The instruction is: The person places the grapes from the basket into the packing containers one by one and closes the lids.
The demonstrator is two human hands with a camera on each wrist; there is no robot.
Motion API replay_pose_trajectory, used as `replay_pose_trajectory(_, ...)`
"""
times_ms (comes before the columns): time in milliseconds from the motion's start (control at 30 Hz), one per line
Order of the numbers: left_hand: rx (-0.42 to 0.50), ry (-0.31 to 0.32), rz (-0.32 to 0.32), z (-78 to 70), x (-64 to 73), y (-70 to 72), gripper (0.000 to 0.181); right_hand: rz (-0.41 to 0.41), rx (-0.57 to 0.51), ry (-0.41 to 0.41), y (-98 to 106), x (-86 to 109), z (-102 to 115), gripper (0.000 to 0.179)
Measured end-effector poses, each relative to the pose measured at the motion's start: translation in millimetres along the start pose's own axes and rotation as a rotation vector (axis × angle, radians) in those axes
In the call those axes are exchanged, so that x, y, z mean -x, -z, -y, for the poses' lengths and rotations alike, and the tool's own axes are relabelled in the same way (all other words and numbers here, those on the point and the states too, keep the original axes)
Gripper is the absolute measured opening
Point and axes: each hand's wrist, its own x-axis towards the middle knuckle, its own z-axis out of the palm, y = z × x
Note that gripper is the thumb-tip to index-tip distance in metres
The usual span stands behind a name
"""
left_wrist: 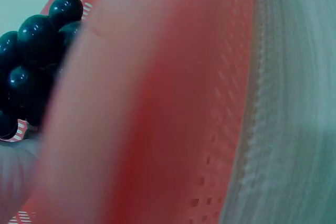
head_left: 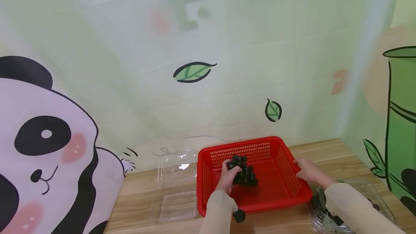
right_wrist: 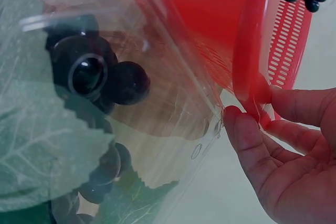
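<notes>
A bunch of dark grapes (head_left: 246,177) is inside the red plastic basket (head_left: 271,190), toward its left half. My left hand (head_left: 226,177) reaches over the basket's front wall and grips the bunch, thumb on its near side. In the left wrist view the grapes (left_wrist: 35,38) look round and glossy, and a blurred finger (left_wrist: 100,108) covers much of the picture. My right hand (head_left: 308,171) pinches the basket's right rim. The right wrist view shows the thumb and fingers of that hand (right_wrist: 294,169) closed on the red rim (right_wrist: 252,40).
Right of the basket, partly beneath my right forearm, a clear plastic box (head_left: 385,205) contains more dark grapes (right_wrist: 126,82) and green leaves (right_wrist: 47,150). An open clear plastic container (head_left: 178,205) lies left of the basket. A printed cloth wall (head_left: 227,111) rises behind the wooden table (head_left: 130,205).
</notes>
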Motion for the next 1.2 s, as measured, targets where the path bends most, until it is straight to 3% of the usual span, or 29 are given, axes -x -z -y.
replay_pose_trajectory(133, 0.026, -0.01, 0.026, -4.3, -5.1, 3.2, 0.056, 0.006, -0.001, 0.001, 0.0, -0.1, 0.3, 0.045)
replay_pose_trajectory(467, 0.084, -0.048, 0.075, -25.3, 1.9, 11.2, 0.054, -0.012, 0.032, 0.022, 0.2, -0.1, 0.5, 0.045)
replay_pose_trajectory(733, 0.095, -0.085, 0.118, -41.4, 4.1, 18.8, 0.056, 0.002, -0.002, -0.002, 0.7, 0.5, 0.2, 0.046)
replay_pose_trajectory(1200, 0.119, -0.112, 0.186, -68.9, 10.4, 44.3, 0.058, 0.0, 0.013, -0.016, 0.9, -3.0, -0.3, 0.045)
